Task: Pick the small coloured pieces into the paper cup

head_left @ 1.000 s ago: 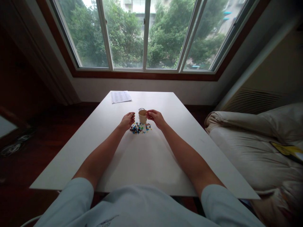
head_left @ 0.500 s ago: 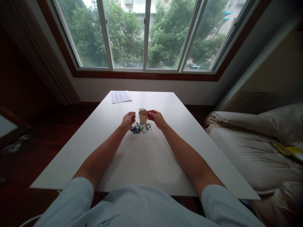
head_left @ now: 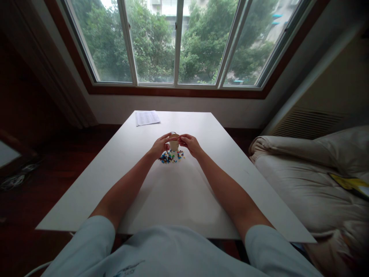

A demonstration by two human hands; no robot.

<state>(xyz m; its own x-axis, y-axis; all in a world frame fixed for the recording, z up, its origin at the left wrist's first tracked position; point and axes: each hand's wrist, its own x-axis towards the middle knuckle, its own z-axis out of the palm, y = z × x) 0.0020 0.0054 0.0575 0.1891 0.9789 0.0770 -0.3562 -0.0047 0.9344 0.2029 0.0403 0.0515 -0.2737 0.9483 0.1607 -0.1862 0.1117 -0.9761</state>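
Note:
A small tan cup (head_left: 174, 147) stands upright on the white table (head_left: 178, 196). Its opening is partly covered by my fingers. My left hand (head_left: 160, 146) is at the cup's left, fingers stretched toward the rim and thumb apart below them; no held thing shows. On the other side, my right hand (head_left: 189, 144) has its fingers pinched together at the rim. Whether they grip the cup or some small thing cannot be made out. Just in front of the cup lies a scatter of small multicoloured pieces (head_left: 167, 157), too small to name, densest toward the left.
Printed paper sheets (head_left: 147, 117) lie at the table's far left corner. Behind the cup a thin dark loop (head_left: 173, 133) is partly visible. A cushioned beige sofa (head_left: 284, 184) runs along the right, and a window (head_left: 175, 46) is beyond the table.
My left hand has moved right to the cup, and its curled fingers have stretched out across the rim. My right hand has stayed nearly still.

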